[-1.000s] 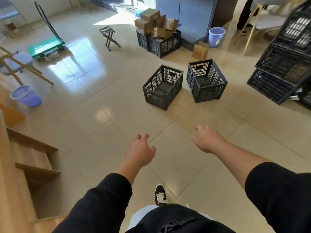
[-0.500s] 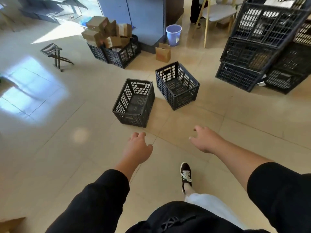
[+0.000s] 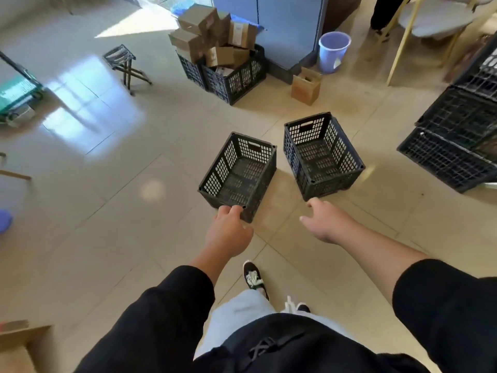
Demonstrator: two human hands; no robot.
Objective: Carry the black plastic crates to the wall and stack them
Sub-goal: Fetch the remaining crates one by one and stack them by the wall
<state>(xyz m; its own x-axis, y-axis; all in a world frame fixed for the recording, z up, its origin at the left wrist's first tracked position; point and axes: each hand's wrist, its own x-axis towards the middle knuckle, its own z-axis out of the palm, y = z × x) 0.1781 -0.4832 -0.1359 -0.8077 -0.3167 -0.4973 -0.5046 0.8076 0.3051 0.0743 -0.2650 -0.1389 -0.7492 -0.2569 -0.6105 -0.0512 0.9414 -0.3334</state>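
Two empty black lattice crates stand side by side on the tiled floor. The left crate [image 3: 239, 172] sits just beyond my left hand [image 3: 228, 231], whose fingertips reach its near rim at the corner; the fingers are loosely bent and hold nothing. The right crate [image 3: 321, 154] stands a little beyond my right hand [image 3: 324, 220], which hovers over the floor with relaxed, spread fingers and touches nothing. A stack of black crates [image 3: 457, 141] leans at the right edge.
Another black crate full of cardboard boxes [image 3: 228, 74] stands further back, with a small cardboard box [image 3: 306, 86] and a purple bucket [image 3: 333, 51] beside a blue cabinet. A folding stool [image 3: 125, 64] and a green cart [image 3: 16, 95] are at left. My shoe [image 3: 252, 277] is on the floor.
I have walked closer to the two crates, which now lie just in front of my hands. My left hand has reached the left crate's near rim.
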